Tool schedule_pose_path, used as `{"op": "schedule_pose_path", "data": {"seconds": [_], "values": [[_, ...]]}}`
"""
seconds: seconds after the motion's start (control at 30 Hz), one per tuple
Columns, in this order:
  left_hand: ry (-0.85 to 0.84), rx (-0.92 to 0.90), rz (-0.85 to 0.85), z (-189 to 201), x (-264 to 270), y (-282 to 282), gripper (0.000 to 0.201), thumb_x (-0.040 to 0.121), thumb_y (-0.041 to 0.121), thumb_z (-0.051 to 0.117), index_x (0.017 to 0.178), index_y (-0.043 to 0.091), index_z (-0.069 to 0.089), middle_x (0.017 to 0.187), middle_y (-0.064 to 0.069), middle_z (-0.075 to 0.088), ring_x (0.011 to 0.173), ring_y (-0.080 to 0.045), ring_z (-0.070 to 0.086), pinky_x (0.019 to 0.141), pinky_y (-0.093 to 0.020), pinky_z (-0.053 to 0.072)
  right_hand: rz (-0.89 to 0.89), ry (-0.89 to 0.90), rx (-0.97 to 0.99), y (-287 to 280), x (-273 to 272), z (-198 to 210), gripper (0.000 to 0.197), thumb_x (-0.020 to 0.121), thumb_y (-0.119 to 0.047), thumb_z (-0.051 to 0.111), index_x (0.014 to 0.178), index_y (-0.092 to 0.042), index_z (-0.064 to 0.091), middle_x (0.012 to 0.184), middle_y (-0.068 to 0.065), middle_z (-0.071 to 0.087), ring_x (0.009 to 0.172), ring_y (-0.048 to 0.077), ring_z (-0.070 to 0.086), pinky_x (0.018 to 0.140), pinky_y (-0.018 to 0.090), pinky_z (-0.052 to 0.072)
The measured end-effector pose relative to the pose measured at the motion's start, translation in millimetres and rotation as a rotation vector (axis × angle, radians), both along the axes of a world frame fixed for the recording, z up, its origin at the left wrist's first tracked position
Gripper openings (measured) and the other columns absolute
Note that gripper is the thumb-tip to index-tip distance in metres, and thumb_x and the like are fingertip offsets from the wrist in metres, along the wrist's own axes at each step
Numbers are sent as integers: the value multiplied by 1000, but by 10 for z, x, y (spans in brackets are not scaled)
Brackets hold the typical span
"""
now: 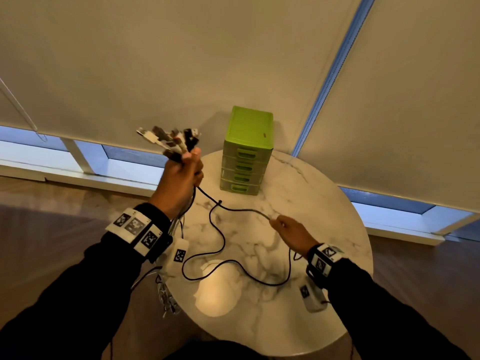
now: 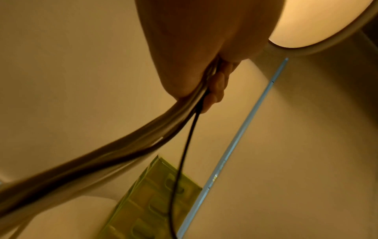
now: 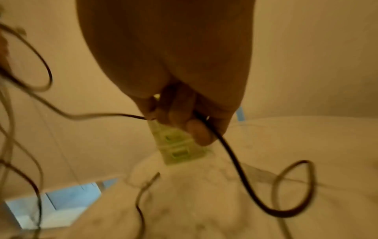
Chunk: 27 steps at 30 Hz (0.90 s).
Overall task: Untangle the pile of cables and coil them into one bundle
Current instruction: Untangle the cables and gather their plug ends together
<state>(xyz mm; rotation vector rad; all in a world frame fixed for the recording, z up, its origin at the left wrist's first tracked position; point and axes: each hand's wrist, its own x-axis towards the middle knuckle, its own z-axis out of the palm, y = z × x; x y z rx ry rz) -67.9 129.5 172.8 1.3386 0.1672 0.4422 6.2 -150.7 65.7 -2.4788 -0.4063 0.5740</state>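
My left hand (image 1: 183, 175) is raised above the table's left edge and grips a bunch of cables just below their plugs (image 1: 170, 140), which fan out above the fist. The bunch (image 2: 114, 145) trails back from the curled fingers (image 2: 216, 87) and hangs past my wrist, its ends (image 1: 168, 297) dangling beside the table. One black cable (image 1: 220, 232) leaves the fist, loops over the marble top and runs into my right hand (image 1: 291, 229), which pinches it over the table. The right wrist view shows that hand's fingers (image 3: 198, 132) curled round the black cable (image 3: 231, 155).
A round white marble table (image 1: 324, 203) carries a green mini drawer tower (image 1: 246, 152) at its far edge. Drawn roller blinds (image 1: 155, 61) fill the background above low window panes. A wooden floor (image 1: 52, 211) surrounds the table. A lamp's glare (image 1: 215, 289) shines on the near tabletop.
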Motion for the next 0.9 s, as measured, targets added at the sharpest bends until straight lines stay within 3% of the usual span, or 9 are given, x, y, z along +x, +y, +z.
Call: {"op": "schedule_pose_path", "data": {"seconds": [0.07, 0.17, 0.3, 0.43, 0.57, 0.67, 0.8, 0.9], "values": [[38, 94, -80, -143, 24, -142, 23, 107, 34, 46, 85, 30, 51, 64, 13, 27, 56, -7, 20, 56, -35, 14, -46, -126, 93, 209, 91, 221, 38, 106, -43, 41, 77, -18, 40, 73, 2, 46, 71, 25, 48, 70, 37, 32], [154, 187, -158, -265, 28, -300, 29, 93, 57, 55, 75, 34, 54, 71, 4, 27, 61, -15, 21, 59, -43, 15, -28, -207, 311, 552, 50, 623, 34, 108, -37, 38, 81, -15, 41, 68, 1, 46, 62, 18, 43, 64, 37, 29], [191, 141, -165, -231, 49, -478, 35, 107, 41, 44, 75, 27, 43, 62, 10, 28, 54, -10, 23, 53, -31, 18, 181, -171, 504, 864, -167, 905, 26, 109, -30, 35, 93, -14, 45, 80, 6, 51, 70, 14, 45, 69, 37, 39], [210, 40, -128, -126, 44, -538, 28, 107, 32, 45, 83, 16, 49, 62, 0, 35, 53, -10, 32, 50, -25, 26, 378, -200, 562, 959, -236, 895, 26, 110, -31, 33, 109, -12, 50, 94, -6, 60, 85, 8, 57, 78, 34, 49], [226, 39, -40, -141, 104, -402, 33, 109, 27, 42, 78, 15, 45, 65, -5, 37, 53, -12, 35, 51, -26, 31, 462, -62, 470, 869, -282, 781, 33, 109, -39, 30, 97, -16, 50, 85, -11, 56, 73, 3, 53, 70, 24, 46], [202, -26, 102, -125, 204, -189, 31, 109, 25, 39, 80, 15, 43, 70, -7, 44, 57, -14, 43, 53, -24, 35, 475, 109, 395, 636, -284, 559, 39, 109, -41, 30, 93, -11, 48, 79, -9, 52, 67, 2, 47, 68, 14, 41], [109, -125, 289, 14, 236, 166, 28, 107, 20, 40, 80, 15, 45, 71, -5, 50, 58, -14, 61, 57, -24, 48, 432, 282, 226, 195, -235, 89, 38, 105, -53, 34, 83, -25, 47, 73, -8, 47, 68, 11, 44, 70, 27, 41], [99, -81, 255, 31, 207, 295, 24, 106, 21, 40, 85, 11, 45, 69, -3, 49, 55, -16, 54, 57, -27, 48, 290, 317, 216, 16, -140, -57, 38, 105, -52, 37, 81, -24, 46, 72, -7, 46, 68, 12, 44, 72, 30, 41]]}}
